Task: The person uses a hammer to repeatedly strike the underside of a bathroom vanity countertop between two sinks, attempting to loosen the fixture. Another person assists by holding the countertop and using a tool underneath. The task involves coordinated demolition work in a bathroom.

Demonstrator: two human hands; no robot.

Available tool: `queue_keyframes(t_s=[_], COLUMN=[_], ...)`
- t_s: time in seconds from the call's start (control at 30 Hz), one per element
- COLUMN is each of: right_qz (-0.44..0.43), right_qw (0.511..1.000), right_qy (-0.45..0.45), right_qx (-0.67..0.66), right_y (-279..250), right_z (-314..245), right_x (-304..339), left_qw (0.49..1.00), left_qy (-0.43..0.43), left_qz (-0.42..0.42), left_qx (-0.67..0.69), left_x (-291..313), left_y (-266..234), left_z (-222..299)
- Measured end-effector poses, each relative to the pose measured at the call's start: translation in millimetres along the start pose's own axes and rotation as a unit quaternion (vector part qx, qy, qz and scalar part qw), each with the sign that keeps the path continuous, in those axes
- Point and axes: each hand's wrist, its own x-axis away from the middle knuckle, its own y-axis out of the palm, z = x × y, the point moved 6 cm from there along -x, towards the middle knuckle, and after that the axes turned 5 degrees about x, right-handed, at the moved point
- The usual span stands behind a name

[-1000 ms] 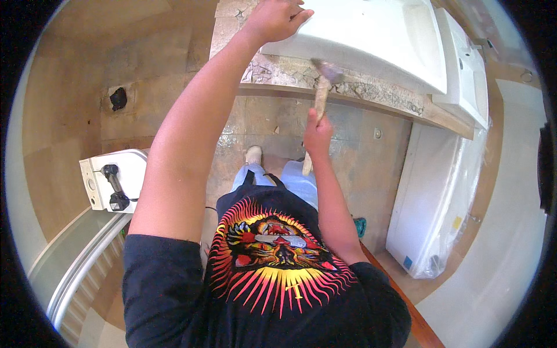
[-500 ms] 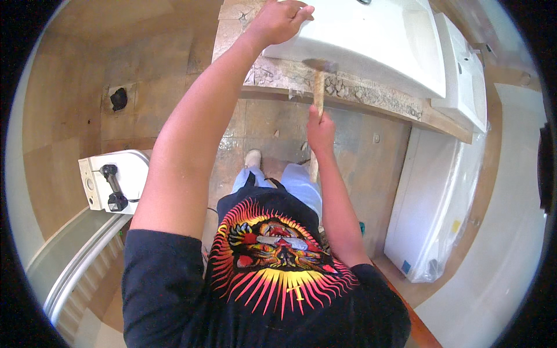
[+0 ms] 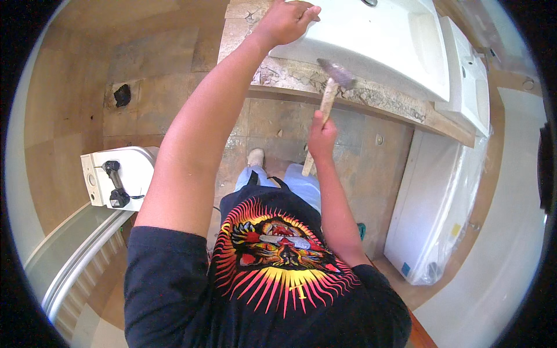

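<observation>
My right hand (image 3: 322, 137) is closed round the wooden handle of a hammer (image 3: 328, 100). The hammer's dark head is raised and slightly blurred, in front of the washbasin's near side. My left hand (image 3: 285, 23) is at the left end of the white washbasin (image 3: 371, 35), its fingers curled and pressed together. What they hold, if anything, is hidden. Under the basin runs a rough counter (image 3: 389, 95) with broken, chipped mortar along its surface and a wooden front edge.
A second white basin (image 3: 469, 75) stands to the right, above a long white plastic-wrapped unit (image 3: 426, 197). At left, a cordless drill (image 3: 116, 182) lies on a white ledge (image 3: 139, 168) above a radiator (image 3: 75, 284). A dark hole (image 3: 122, 95) shows in the tiles beyond.
The hammer's head has swung a little to the right and its handle now tilts more. My left hand keeps its place by the basin. The view has shifted slightly.
</observation>
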Motion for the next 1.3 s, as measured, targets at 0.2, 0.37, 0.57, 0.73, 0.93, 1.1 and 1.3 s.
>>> queue_keyframes(t_s=[0.2, 0.37, 0.57, 0.73, 0.93, 1.1, 1.3], right_qz=[-0.026, 0.019, -0.062, -0.083, -0.073, -0.044, -0.021], right_qw=[0.999, 0.998, 0.997, 0.991, 0.997, 0.997, 0.982], right_qy=[0.013, -0.034, 0.043, 0.03, 0.016, 0.032, 0.046], right_qx=[-0.045, -0.04, -0.016, 0.102, 0.006, 0.047, -0.18], right_y=[0, 10, 11, 35, 19, 23, 31], right_z=[-26, -13, -22, 13, -25, -8, 11], right_x=[-6, 11, -1, -1, 2, 13, 3], left_qw=[1.0, 0.995, 0.988, 0.989, 0.997, 0.989, 0.988], left_qy=[0.004, -0.023, -0.037, -0.021, 0.019, -0.05, -0.147], left_qz=[0.005, -0.093, -0.132, -0.143, -0.064, 0.068, -0.055], left_qx=[0.002, 0.031, 0.071, 0.037, -0.037, -0.123, -0.01], left_x=[4, 0, -7, -15, -10, -7, -22], left_y=[-6, 9, 0, 11, 3, -2, 10], left_z=[-4, -5, -17, -19, -26, -22, -62])
